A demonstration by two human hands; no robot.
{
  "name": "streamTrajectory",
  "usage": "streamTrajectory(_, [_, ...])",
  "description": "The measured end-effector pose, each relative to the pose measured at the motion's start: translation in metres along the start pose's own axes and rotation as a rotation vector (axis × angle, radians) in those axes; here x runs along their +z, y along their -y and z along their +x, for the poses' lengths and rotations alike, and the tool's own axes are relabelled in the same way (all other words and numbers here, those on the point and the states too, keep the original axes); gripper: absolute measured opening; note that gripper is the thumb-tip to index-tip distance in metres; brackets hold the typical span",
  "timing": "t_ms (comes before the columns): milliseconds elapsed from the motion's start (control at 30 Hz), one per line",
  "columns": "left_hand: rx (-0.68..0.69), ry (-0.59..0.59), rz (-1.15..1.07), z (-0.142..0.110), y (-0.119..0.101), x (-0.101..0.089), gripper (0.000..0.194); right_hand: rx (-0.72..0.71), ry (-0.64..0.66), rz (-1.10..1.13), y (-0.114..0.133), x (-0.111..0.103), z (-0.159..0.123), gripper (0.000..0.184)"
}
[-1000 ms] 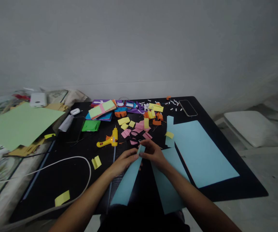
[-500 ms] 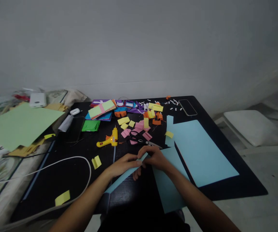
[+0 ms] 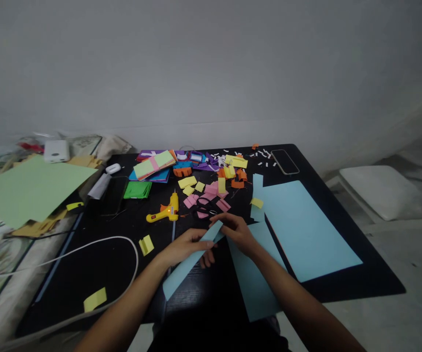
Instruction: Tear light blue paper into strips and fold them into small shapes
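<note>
Showing a broader face than a moment ago, the long pale-blue paper strip [image 3: 184, 273] is slanting near-left from centre, its far end apparently being folded. The left hand [image 3: 185, 245] and right hand [image 3: 239, 233], close together, are pinching it, the right now partly covering the black-handled scissors [image 3: 213, 212].

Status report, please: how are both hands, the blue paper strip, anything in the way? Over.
Left hand gripping light-blue paper strip. Right hand at strip's far end. Black-handled scissors just beyond, partly hidden by right hand.
</note>
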State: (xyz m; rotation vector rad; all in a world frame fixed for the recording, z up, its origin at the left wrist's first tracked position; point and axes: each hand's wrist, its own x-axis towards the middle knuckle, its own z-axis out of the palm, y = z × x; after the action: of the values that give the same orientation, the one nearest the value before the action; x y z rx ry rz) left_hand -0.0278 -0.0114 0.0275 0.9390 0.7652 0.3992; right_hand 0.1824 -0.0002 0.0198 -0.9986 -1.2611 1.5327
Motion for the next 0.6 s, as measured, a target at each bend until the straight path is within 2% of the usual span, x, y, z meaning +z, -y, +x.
streamTrajectory(100, [0.019,-0.053,-0.011,0.0009,-0.0009,0.0006,0.039,0.075,-0.088,0.108,0.0006,0.0011,0.0007,0.035])
streamTrajectory(200, [0.020,-0.073,-0.016,0.0014,-0.0021,0.0018,0.037,0.105,-0.100,0.149,0.0003,0.0022,0.0009,0.041])
streamTrajectory(367, [0.025,-0.080,-0.037,0.0029,-0.0014,0.0038,0.037,0.106,-0.110,0.135,-0.0031,0.0041,0.0011,0.037])
streamTrajectory(600, [0.013,-0.031,-0.015,0.0030,-0.0002,0.0026,0.044,0.118,-0.130,0.117,-0.0068,0.0046,0.0026,0.034])
